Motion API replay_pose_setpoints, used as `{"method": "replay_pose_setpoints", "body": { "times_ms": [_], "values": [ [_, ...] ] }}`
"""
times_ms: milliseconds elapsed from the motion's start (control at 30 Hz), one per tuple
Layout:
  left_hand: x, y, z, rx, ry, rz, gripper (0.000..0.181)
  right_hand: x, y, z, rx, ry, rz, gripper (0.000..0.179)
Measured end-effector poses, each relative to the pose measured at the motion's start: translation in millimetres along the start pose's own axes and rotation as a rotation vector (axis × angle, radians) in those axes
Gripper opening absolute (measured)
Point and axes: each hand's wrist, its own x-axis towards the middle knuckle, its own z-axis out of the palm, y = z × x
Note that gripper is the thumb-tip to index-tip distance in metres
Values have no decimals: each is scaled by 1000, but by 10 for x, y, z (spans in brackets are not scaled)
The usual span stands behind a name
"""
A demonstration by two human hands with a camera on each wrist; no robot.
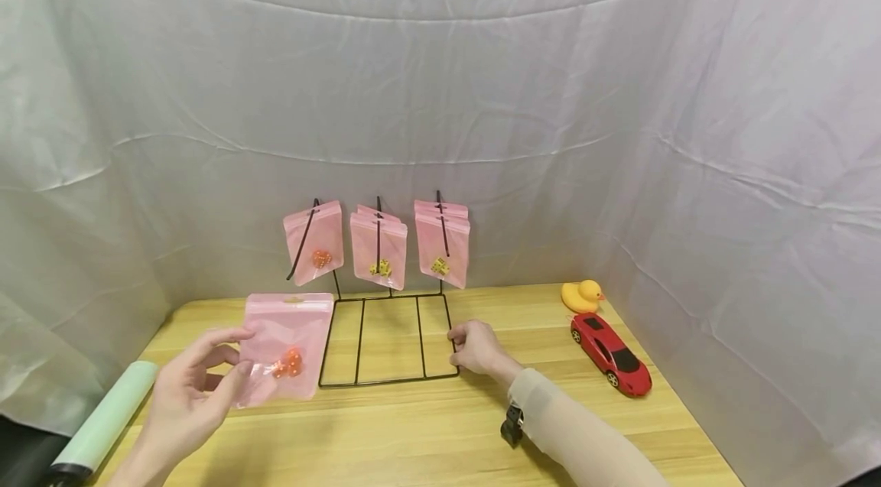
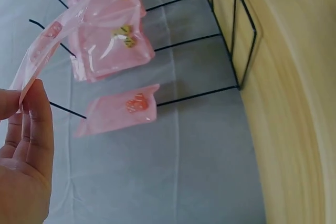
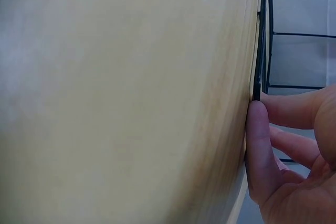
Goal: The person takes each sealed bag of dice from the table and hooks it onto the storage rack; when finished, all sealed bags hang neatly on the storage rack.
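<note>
My left hand pinches a pink zip bag by its left side, between thumb and fingers. Orange dice show through the front of this bag, which is held up left of a black wire display rack. At the rack's right base corner, my right hand pinches the wire, as the right wrist view also shows. From the rack's left hook hangs a pink bag with orange dice. Pink bags on the middle hook and right hook hold yellow dice.
On the table's right side are a red toy car and a yellow rubber duck. A pale green cylinder lies at the left edge. Grey curtain encloses the wooden table at the back and sides.
</note>
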Motion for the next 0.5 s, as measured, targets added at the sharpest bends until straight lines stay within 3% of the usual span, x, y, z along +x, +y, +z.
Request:
{"method": "replay_pose_setpoints", "body": {
  "times_ms": [200,500],
  "values": [
    [66,-5,22,-149,51,124,53,6,4,2,5,-5,-7,49],
    [151,-32,64,-191,98,97,50,-3,1,-5,8,-8,2,50]
  ]
}}
